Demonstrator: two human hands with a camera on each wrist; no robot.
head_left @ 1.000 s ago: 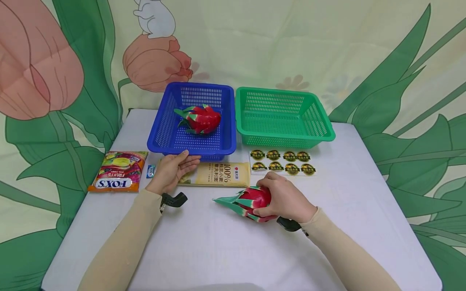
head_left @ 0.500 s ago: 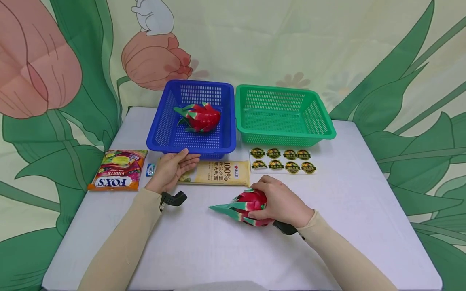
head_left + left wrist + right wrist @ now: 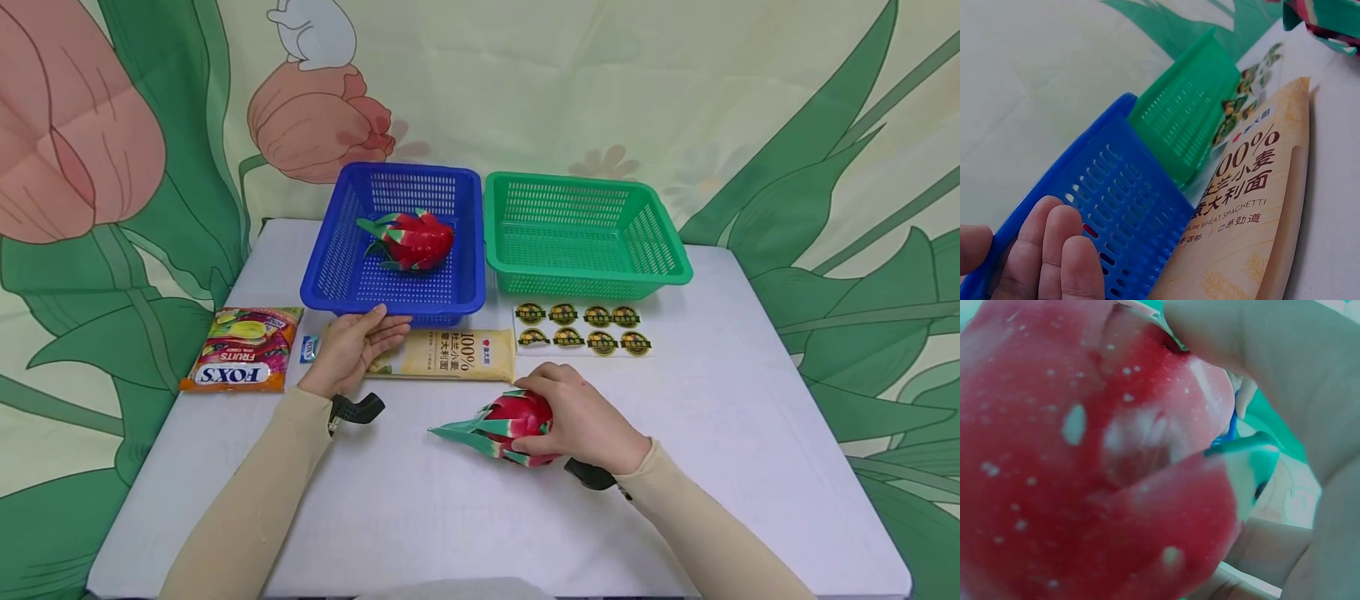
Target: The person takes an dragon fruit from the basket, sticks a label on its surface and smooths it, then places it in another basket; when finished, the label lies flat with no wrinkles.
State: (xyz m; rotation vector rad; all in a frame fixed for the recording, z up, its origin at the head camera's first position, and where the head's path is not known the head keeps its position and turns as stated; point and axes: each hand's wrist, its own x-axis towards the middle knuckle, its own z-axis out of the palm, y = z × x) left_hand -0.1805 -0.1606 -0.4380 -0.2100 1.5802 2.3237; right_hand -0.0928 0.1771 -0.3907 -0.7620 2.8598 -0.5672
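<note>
My right hand (image 3: 587, 417) grips a red dragon fruit (image 3: 517, 425) with green leaf tips, fingers over its far side and thumb on the near side. Its pointed leaves face left, low over the white table. In the right wrist view the speckled red skin of this dragon fruit (image 3: 1085, 506) fills most of the picture. My left hand (image 3: 358, 346) is at the front of the blue basket (image 3: 318, 287), its thumb at the rim and its fairly straight fingers (image 3: 1057, 250) along the outer wall. Another dragon fruit (image 3: 416, 242) lies inside that basket.
A green basket (image 3: 585, 282) stands right of the blue one. In front lie a spaghetti packet (image 3: 442, 357), partly behind my left hand, and a sheet of round stickers (image 3: 583, 329). A Fox's candy bag (image 3: 243, 350) and a small blue wrapped candy (image 3: 309, 348) lie left.
My right hand and its dragon fruit have shifted slightly left and toward me, then stayed nearly still over the last half second. The left hand keeps its place at the blue basket.
</note>
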